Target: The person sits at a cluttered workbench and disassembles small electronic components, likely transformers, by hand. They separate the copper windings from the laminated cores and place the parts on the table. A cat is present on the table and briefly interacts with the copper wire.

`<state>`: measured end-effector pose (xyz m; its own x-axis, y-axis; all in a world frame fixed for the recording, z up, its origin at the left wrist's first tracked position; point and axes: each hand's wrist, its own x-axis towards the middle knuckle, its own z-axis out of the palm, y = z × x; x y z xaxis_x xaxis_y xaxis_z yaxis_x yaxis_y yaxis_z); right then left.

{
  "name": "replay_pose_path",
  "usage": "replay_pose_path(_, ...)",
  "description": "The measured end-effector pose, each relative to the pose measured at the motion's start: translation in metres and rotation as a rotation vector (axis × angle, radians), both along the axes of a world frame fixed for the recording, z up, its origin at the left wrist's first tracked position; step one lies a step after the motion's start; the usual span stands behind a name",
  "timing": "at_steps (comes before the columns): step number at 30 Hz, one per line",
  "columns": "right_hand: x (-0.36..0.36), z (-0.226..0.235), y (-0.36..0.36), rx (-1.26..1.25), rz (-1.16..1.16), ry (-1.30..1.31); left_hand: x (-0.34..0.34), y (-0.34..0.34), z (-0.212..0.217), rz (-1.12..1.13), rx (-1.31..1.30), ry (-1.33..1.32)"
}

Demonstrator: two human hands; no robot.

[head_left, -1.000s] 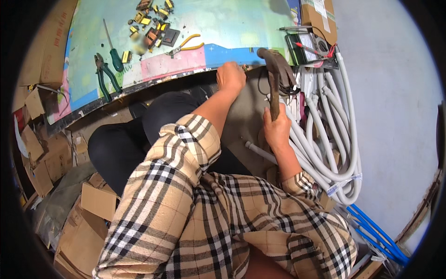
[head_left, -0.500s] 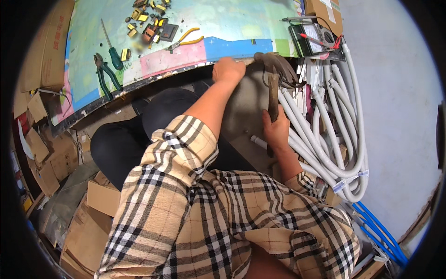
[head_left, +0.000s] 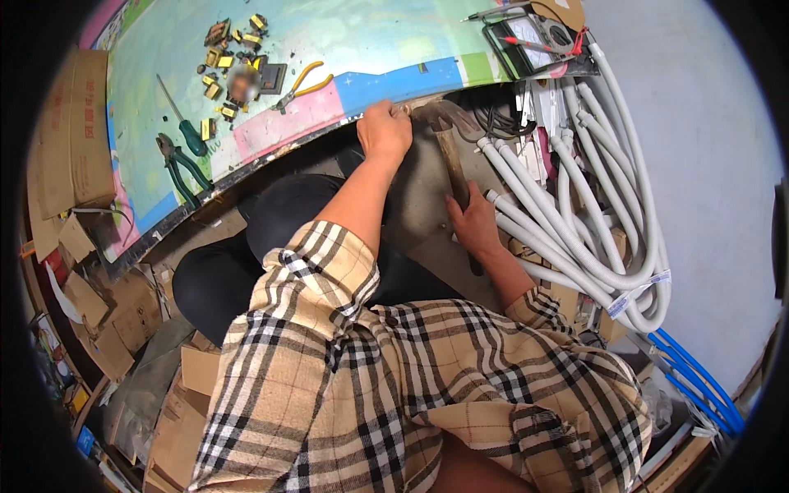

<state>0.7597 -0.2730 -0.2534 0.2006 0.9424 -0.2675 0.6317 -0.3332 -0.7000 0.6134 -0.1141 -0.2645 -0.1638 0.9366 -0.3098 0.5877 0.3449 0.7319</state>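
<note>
My right hand [head_left: 475, 220] is wrapped round the wooden handle of a claw hammer [head_left: 452, 156]. The hammer's dark metal head is up by the table's front edge, just right of my left hand [head_left: 384, 131]. That left hand is closed at the edge of the table, its fingers curled, and whatever they hold is hidden. On the table beyond it lie pliers with yellow handles [head_left: 306, 85]. Farther left are a screwdriver with a green handle [head_left: 192, 136] and green-handled pliers [head_left: 182, 170].
Small yellow and black electronic parts [head_left: 215, 62] lie scattered on the colourful table top [head_left: 370, 49]. A multimeter with red leads [head_left: 552, 37] sits at the far right corner. Bundled grey-white hoses [head_left: 575, 255] stand to the right, with blue tubes [head_left: 699, 386] below. Cardboard boxes [head_left: 74, 131] line the left.
The hammer has swung left, and its head is now close beside my left hand. My left hand stays closed at the table edge. The whole view has shifted slightly.
</note>
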Motion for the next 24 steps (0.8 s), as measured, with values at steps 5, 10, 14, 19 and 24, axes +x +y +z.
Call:
replay_pose_path(5,0.004,0.005,0.003,0.025,0.017,-0.015,0.004,-0.003,-0.030,0.066,0.008,-0.061)
replay_pose_path(10,0.000,0.011,0.007,0.102,0.011,0.015,0.002,-0.014,-0.003,-0.097,0.160,0.065)
replay_pose_path(14,-0.002,0.012,0.011,0.085,0.031,0.004,-0.003,-0.017,-0.003,-0.167,0.238,0.153)
replay_pose_path(19,-0.010,0.013,0.010,0.081,0.051,-0.006,-0.009,-0.020,-0.013,-0.046,0.193,0.114)
replay_pose_path(24,-0.019,0.014,0.005,0.015,0.048,-0.043,-0.018,-0.018,-0.023,0.073,0.042,0.011)
